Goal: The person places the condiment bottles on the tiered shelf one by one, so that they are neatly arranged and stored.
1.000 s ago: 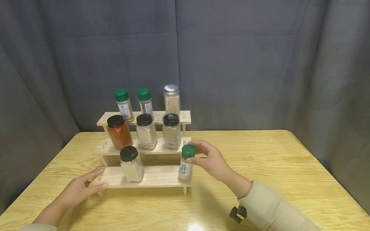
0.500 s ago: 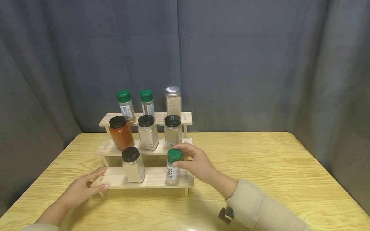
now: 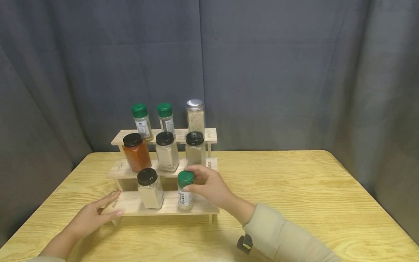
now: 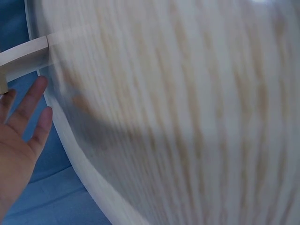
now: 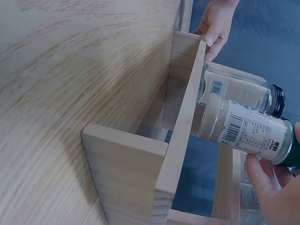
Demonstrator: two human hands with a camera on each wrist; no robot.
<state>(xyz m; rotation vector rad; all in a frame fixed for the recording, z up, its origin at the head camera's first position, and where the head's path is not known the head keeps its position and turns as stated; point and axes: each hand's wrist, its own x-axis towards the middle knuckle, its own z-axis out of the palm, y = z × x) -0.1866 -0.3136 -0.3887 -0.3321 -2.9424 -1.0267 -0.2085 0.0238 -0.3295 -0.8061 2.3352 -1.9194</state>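
My right hand (image 3: 211, 187) pinches the green cap of a spice jar (image 3: 185, 198) from the right, between thumb and fingers. The jar is upright at the lowest tier of a wooden three-tier rack (image 3: 203, 207); whether its base touches the wood cannot be told. On that same tier, to its left, stands a black-lidded jar of pale powder (image 3: 151, 194). My left hand (image 3: 91, 218) grips the left end of the lowest tier, thumb at the front edge and a finger at the back. In the left wrist view, several fingers (image 4: 29, 105) extend beside the rack.
Three black-lidded jars line the middle tier, one of them holding orange-red powder (image 3: 137, 156). On the top tier are two green-capped jars and a silver-lidded jar (image 3: 196, 120). The rack sits on a wood-grain table (image 3: 278, 196) before a grey curtain (image 3: 262, 72).
My right hand has carried the green-capped jar leftward from the lowest tier's right end, nearer to the black-lidded jar. My left hand has stayed at the rack's left end.
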